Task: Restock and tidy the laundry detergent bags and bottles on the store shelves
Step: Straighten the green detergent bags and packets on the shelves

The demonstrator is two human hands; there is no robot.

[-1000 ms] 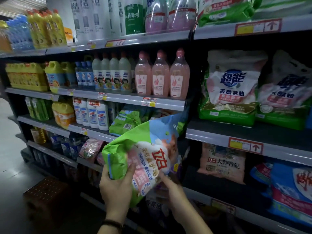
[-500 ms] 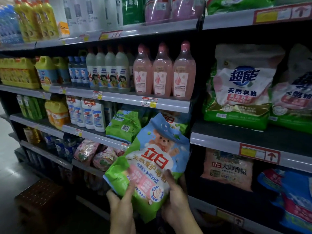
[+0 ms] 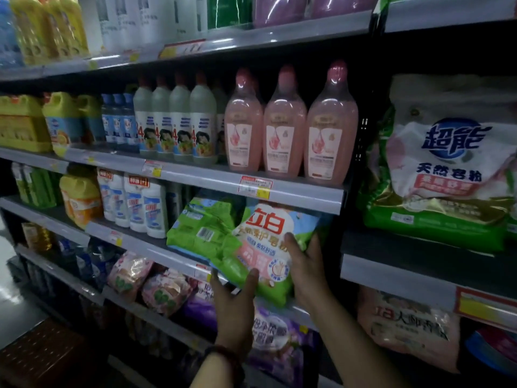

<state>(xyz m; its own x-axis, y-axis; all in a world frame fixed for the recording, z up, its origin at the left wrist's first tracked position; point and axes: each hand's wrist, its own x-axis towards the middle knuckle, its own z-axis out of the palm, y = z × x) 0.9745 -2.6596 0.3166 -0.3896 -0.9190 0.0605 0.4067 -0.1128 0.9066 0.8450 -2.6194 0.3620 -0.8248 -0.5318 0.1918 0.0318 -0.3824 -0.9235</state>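
A green, blue and pink detergent bag (image 3: 268,242) with red lettering leans on the front of the third shelf (image 3: 156,249), under the shelf of pink bottles (image 3: 282,130). It touches a matching green bag (image 3: 201,228) lying to its left. My left hand (image 3: 235,303) holds the bag's bottom edge, thumb on the front. The bag's right side is held by my right hand (image 3: 306,267), fingers pointing up. The top of the bag is tucked under the shelf lip above.
White bottles (image 3: 145,203) stand left of the green bags. Pink bags (image 3: 165,292) and purple bags (image 3: 274,337) fill the shelf below. Large white-and-green bags (image 3: 447,169) sit in the right bay. A brown crate (image 3: 42,357) stands on the floor at bottom left.
Both hands have lifted the bag up and to the right, from in front of the lower shelves onto the third shelf beside the other green bag. The view has moved closer to the shelves.
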